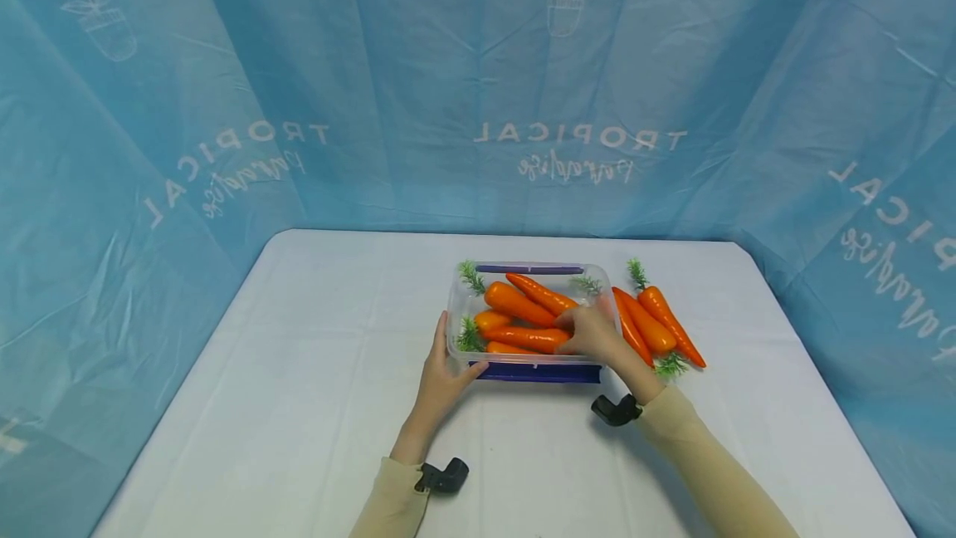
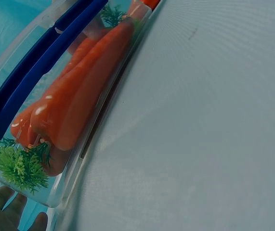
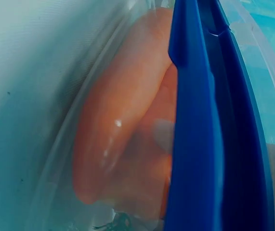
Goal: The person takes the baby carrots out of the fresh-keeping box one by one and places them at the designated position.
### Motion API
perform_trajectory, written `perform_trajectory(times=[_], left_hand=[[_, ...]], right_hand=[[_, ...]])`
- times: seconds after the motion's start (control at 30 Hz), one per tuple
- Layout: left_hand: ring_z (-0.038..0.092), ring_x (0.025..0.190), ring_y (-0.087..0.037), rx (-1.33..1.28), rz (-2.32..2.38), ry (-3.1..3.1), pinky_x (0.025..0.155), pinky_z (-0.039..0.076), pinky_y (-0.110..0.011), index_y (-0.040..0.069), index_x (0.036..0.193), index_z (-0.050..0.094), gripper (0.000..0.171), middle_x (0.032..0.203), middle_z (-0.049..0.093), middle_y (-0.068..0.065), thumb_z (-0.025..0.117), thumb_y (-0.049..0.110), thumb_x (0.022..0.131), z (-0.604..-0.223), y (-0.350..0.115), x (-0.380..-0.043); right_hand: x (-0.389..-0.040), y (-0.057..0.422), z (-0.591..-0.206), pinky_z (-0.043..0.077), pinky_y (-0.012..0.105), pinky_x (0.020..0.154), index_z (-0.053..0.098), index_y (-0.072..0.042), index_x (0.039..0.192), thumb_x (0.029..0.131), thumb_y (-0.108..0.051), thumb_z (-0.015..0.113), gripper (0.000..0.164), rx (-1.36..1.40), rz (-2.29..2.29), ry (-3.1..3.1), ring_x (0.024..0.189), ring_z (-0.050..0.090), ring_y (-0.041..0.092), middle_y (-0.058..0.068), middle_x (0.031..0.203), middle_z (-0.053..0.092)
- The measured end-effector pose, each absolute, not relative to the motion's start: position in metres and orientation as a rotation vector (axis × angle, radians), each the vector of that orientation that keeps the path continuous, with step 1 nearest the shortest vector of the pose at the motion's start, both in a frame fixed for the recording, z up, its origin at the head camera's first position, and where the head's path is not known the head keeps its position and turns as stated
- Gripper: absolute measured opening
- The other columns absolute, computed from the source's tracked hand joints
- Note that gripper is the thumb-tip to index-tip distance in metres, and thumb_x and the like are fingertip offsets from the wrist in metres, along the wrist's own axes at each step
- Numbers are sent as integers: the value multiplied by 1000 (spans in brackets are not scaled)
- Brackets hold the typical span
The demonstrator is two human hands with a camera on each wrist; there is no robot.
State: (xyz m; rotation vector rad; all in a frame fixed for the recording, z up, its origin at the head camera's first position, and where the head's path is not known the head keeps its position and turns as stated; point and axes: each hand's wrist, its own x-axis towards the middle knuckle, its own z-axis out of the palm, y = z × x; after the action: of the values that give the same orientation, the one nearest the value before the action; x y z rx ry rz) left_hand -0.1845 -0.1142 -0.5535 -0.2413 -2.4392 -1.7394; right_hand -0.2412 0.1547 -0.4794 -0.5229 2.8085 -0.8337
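Orange carrots [image 1: 519, 303] with green leafy tops lie in a clear plastic container [image 1: 457, 297] with blue clips along its long sides. My left hand [image 1: 441, 380] grips the container's front left corner, thumb by the front clip [image 2: 41, 72] and fingers along the left wall. Reaching in over the right end, my right hand [image 1: 593, 335] holds a carrot [image 1: 526, 337] near the front wall by its tapered end, thumb and fingers on either side. Its fingertips are partly hidden among the carrots. The right wrist view shows a carrot [image 3: 123, 106] through the clear wall.
Just right of the container, several more carrots [image 1: 657, 326] lie on the white tablecloth [image 1: 351, 339], pointing different ways. A blue printed curtain [image 1: 418, 90] surrounds the table at the back and both sides.
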Motion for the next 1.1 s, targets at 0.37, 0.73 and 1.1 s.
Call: perform_trajectory(times=[0.37,0.73,1.1], left_hand=[[32,141,-35,-252,-1740,-2429,113,29,-56,19,155,7,105,158,23,-15,77,37,79,-556,-114,-186],[31,142,-34,-243,-1758,-2430,114,28,-56,19,155,6,105,158,23,-16,77,34,79,-554,-114,-185],[35,139,-39,-248,-1676,-2424,109,31,-60,19,155,7,104,156,27,-17,75,41,79,-553,-112,-183]], right_hand=[[-242,155,-481,55,41,78,71,-2,98,72,-21,83,35,-628,-831,2810,77,60,23,12,91,71],[-237,157,-479,55,35,78,69,-6,112,71,-20,83,45,-630,-1013,2880,86,59,19,12,109,70],[-229,161,-462,45,55,99,67,-2,118,77,-19,80,47,-593,-1271,2869,104,63,33,18,118,67]])
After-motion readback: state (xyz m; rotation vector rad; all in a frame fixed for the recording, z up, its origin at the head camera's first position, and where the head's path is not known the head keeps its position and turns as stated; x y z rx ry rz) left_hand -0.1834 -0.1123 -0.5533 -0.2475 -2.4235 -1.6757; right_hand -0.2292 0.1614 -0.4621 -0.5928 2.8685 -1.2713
